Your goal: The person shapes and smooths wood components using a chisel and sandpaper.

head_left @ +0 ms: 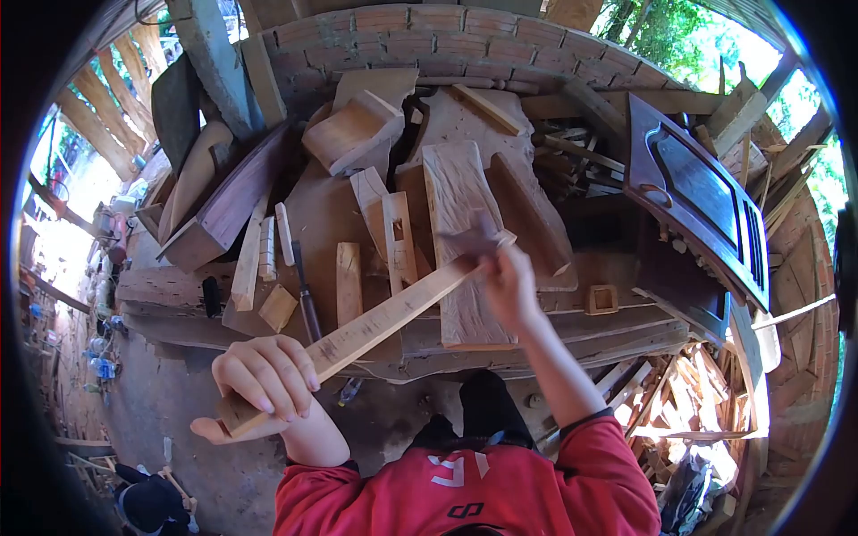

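My left hand [266, 382] is wrapped round the near end of a long squared wooden bar [384, 323], which slants up to the right above the bench. At the bar's far end is my closed right hand [509, 288], gripping a dark, motion-blurred hammer-like tool [471, 239]. Behind the tool a wide rough plank [465, 308] lies on the bench. Left of it rest a slotted wooden piece [398, 237], a short block [349, 281] and a chisel [308, 304] with a dark handle.
The thick wooden workbench [572, 335] bears many offcuts. A dark carved door panel [697, 196] leans at the right, above a heap of wood scraps [688, 393]. A small square wooden frame [601, 299] sits near the bench edge. Behind runs a low brick wall [429, 40].
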{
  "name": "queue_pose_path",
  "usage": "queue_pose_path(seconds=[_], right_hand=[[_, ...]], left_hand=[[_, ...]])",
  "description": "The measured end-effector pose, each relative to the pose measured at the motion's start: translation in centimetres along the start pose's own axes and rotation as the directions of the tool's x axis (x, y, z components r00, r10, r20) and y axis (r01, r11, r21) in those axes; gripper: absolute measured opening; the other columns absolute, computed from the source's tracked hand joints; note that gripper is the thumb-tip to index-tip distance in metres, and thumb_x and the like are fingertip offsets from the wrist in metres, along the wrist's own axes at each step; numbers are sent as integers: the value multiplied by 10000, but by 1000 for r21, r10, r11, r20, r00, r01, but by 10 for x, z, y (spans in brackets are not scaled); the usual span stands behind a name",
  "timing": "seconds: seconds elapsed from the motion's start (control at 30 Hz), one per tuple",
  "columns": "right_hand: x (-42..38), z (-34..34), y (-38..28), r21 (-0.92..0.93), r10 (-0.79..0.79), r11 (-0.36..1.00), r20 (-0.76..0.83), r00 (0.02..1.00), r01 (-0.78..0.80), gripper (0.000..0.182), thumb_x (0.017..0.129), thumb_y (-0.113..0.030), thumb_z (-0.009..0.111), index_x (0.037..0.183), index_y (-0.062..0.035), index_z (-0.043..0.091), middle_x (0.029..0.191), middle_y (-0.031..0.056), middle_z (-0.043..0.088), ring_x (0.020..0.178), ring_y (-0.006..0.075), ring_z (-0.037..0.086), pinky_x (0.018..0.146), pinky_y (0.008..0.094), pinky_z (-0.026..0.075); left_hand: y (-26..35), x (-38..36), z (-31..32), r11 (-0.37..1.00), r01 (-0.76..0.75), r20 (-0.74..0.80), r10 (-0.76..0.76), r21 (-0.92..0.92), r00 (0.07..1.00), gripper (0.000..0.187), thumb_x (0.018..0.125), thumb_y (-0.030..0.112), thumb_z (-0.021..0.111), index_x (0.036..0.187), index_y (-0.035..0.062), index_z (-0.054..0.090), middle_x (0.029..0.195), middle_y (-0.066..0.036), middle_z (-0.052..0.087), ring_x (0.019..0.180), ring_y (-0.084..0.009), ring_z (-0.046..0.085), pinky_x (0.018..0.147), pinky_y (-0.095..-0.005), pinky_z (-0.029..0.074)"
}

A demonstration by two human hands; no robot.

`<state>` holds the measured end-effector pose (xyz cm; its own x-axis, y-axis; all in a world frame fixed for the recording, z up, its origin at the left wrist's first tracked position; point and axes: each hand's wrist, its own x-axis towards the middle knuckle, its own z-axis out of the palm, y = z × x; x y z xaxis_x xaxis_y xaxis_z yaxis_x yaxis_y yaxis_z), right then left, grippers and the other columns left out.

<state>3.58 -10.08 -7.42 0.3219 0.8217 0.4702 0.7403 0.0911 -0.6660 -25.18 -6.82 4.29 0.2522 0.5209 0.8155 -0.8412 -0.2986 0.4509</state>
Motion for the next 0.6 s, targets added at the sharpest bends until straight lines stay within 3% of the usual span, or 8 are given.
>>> queue_pose_path(seconds=[0.03,0.07,0.1,0.2,0.27,0.37,0.5,0.6], right_hand=[[-11,-3,-24,0,-137,991,37,990,137,65,764,11,558,821,-9,534,803,164,556,765,348,515,689,409,391],[-13,-4,-42,176,-289,943,6,957,284,148,748,24,563,891,-11,550,868,161,579,815,346,530,735,399,400],[-18,-9,-53,161,-311,938,-3,951,307,221,746,21,568,964,-14,553,942,165,586,867,353,536,766,386,406],[-16,-3,-11,127,-183,974,-54,982,188,167,779,-18,572,941,-22,531,846,163,554,763,346,507,688,395,401],[-10,0,34,-158,-49,987,-43,998,42,108,805,-67,574,864,-19,497,777,165,538,730,349,502,632,409,394],[7,3,72,-96,-4,995,-119,993,-8,113,844,-94,536,842,2,477,757,186,538,727,386,520,627,431,392],[13,10,60,-176,-26,984,-107,994,7,100,850,-92,528,831,-2,487,737,177,536,714,365,517,624,422,391],[1,7,29,-95,-31,995,-37,999,27,79,825,-73,563,809,-15,511,696,152,509,663,330,493,608,377,382]], left_hand=[[-1,0,-1,1000,-5,-3,5,0,1000,609,830,628,426,669,46,504,478,-64,550,378,-184,560,474,-322,488],[-2,0,-1,1000,-18,6,18,-20,1000,604,833,624,423,682,45,507,486,-70,560,386,-185,571,472,-319,490],[-2,0,-2,999,-29,18,30,-41,999,600,837,620,419,695,44,511,495,-77,569,394,-186,583,470,-316,493],[-1,4,-2,1000,6,106,-5,-14,994,586,843,609,417,716,45,512,508,-81,580,393,-187,586,453,-309,489],[0,4,-2,1000,12,88,-11,-10,996,587,842,610,418,714,45,512,512,-83,583,401,-188,591,459,-307,491],[0,2,-3,1000,-2,40,2,-9,999,589,841,613,417,708,47,512,518,-84,588,410,-189,596,469,-298,492],[-8,-1,-4,998,-68,-59,67,-17,996,588,843,615,409,700,54,513,524,-84,593,406,-181,591,477,-279,486],[-10,-2,-5,997,-70,-14,70,-23,997,589,840,619,411,699,56,512,526,-83,596,402,-176,587,481,-278,485]])
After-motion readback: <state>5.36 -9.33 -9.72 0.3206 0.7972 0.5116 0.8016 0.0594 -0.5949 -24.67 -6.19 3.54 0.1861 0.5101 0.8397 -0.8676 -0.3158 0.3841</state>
